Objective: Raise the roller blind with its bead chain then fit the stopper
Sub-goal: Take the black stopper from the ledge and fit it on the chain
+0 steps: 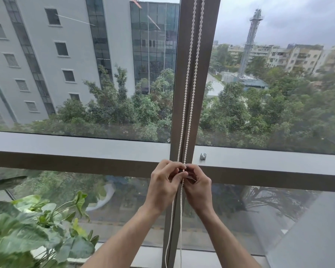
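A white bead chain hangs as two strands down the brown window mullion. My left hand and my right hand meet at the chain just below the horizontal frame bar, fingertips pinched together on the strands. Something small and dark sits between the fingertips at the chain; I cannot tell whether it is the stopper. Below the hands both strands run on down toward the sill. The roller blind itself is out of view above.
A small metal bracket is fixed on the horizontal frame bar just right of the mullion. A leafy green pot plant stands at the lower left by the sill. Glass panes fill the rest.
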`<state>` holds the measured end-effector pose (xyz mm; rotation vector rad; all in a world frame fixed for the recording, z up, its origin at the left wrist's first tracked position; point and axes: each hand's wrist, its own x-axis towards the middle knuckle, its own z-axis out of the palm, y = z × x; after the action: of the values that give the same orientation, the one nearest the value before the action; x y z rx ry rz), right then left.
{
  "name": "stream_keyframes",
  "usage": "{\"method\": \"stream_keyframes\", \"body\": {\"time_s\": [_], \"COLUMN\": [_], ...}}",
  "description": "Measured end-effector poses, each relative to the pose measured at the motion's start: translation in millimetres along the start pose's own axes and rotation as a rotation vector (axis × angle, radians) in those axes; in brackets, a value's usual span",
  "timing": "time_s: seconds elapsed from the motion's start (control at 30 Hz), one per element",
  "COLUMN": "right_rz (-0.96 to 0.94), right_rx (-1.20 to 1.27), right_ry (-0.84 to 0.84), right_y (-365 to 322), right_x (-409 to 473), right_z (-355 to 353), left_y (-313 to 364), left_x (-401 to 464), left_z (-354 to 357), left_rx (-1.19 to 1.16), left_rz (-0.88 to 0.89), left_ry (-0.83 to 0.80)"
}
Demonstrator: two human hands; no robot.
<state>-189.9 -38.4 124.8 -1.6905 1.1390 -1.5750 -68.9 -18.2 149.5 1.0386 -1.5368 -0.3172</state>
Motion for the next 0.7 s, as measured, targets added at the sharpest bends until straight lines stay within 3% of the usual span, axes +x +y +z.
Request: {"method": "stream_keyframes", "body": {"time_s": [0.4, 0.7], "right_rz": [-0.035, -0.078], "right_rx": [0.116, 0.164], "right_ry": [-0.037, -0.05], "right_y": [-3, -5], "right_x": [-5, -5], "right_z": [-2, -4], "left_y": [0, 2], "left_x": [11, 10], "left_z": [-18, -24], "left_rx": [-0.148, -0.251], "left_rz": [-0.15, -0.217], "left_ry": [-0.229, -0.264]}}
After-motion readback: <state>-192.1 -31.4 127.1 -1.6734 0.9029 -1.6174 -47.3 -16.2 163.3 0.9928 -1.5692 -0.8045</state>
